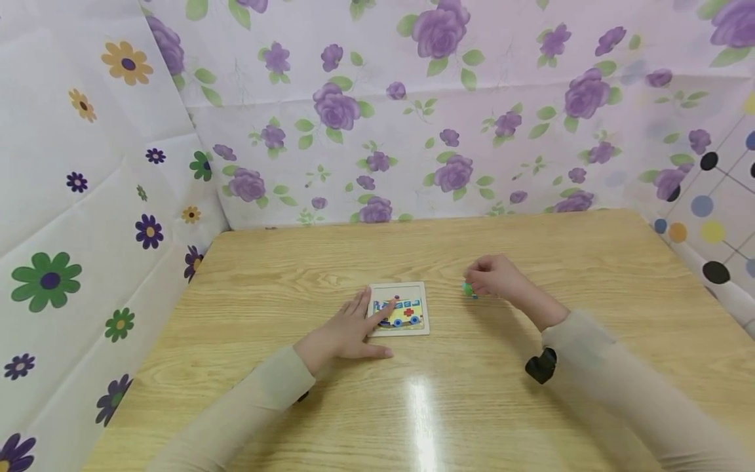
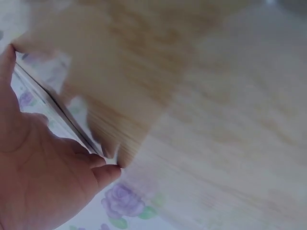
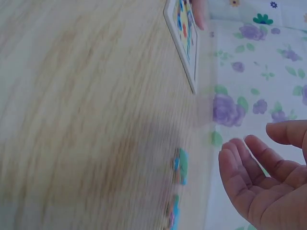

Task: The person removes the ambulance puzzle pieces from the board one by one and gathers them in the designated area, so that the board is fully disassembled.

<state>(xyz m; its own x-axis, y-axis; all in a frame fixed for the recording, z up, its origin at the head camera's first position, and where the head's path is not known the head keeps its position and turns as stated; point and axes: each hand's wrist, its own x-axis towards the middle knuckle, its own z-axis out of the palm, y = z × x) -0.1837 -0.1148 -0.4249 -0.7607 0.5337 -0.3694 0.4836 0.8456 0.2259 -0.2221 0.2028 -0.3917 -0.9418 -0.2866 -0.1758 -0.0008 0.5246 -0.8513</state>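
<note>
A jigsaw puzzle board (image 1: 398, 332) with a pale frame lies on the table. Its lower part is filled with a yellow ambulance picture (image 1: 408, 313) bearing a red cross. My left hand (image 1: 352, 328) rests over the board's left side with fingers spread; the left wrist view catches the board's thin edge (image 2: 53, 103) under it. My right hand (image 1: 498, 278), fingers loosely bent, hovers right of the board. In the right wrist view that hand (image 3: 268, 179) shows nothing between thumb and fingers. Two colourful puzzle pieces, a green-blue one (image 3: 181, 166) and another (image 3: 173, 212), lie on the table near it.
The wooden table (image 1: 283, 262) meets a flowered cloth backdrop (image 1: 377, 111) at its far edge. More patterned cloth (image 1: 71, 216) hangs on the left, and dotted cloth (image 1: 716, 196) on the right. A dark strap piece (image 1: 541, 366) sits on the right wrist.
</note>
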